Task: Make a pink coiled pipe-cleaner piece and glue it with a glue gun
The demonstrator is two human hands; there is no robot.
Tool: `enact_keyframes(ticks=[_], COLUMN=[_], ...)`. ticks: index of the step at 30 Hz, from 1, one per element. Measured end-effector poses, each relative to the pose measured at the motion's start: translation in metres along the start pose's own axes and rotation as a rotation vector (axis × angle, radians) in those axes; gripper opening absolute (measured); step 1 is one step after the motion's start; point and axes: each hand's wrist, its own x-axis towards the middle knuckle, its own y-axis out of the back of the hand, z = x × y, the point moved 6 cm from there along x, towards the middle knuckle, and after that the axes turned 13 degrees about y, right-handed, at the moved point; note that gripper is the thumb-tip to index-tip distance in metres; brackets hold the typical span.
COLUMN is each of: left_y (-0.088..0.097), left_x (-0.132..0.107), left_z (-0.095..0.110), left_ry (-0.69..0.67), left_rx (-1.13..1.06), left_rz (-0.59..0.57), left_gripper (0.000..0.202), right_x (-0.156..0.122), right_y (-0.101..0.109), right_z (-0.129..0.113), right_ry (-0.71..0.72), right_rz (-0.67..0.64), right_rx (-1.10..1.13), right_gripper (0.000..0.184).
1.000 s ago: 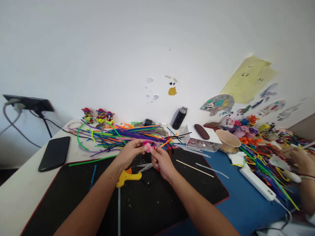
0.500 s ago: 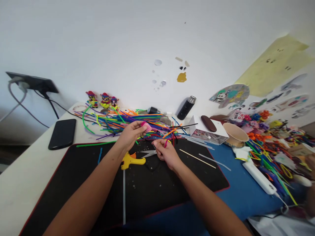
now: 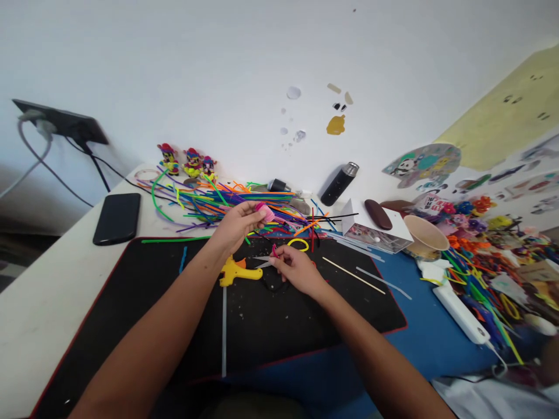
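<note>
two bare hands hang over the black mat (image 3: 266, 337) in the head view. the left hand (image 3: 236, 227) pinches a pink fuzzy piece (image 3: 267, 215) between thumb and fingers, raised in front of the heaped pipe cleaners (image 3: 198, 202). the right hand (image 3: 299, 269) has its fingers curled round a magenta curl (image 3: 275, 251), beside the scissors (image 3: 265, 263); whether it touches those too, i can't tell. the pink piece looks light, soft, easily squashed and hardly slippery; its edge seems best for a gentle hold.
</note>
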Motion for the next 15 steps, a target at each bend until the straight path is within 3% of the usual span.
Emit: enact_keyframes(ticks=[7, 15], left_y=[0.003, 0.002], left_x=[0.002, 0.000], left_z=[0.002, 0.004], left_ry=[-0.006, -0.020], left_rx=[-0.015, 0.008], left_rz=[0.010, -0.007], left_gripper=[0.050, 0.047], right_x=[-0.009, -0.005], right_y=[-0.002, 0.002], right_z=[-0.008, -0.016], right_ry=[0.031, 0.045], right_rz=[-0.121, -0.121], right_rx=[-0.144, -0.285], right_gripper=[0.018, 0.012])
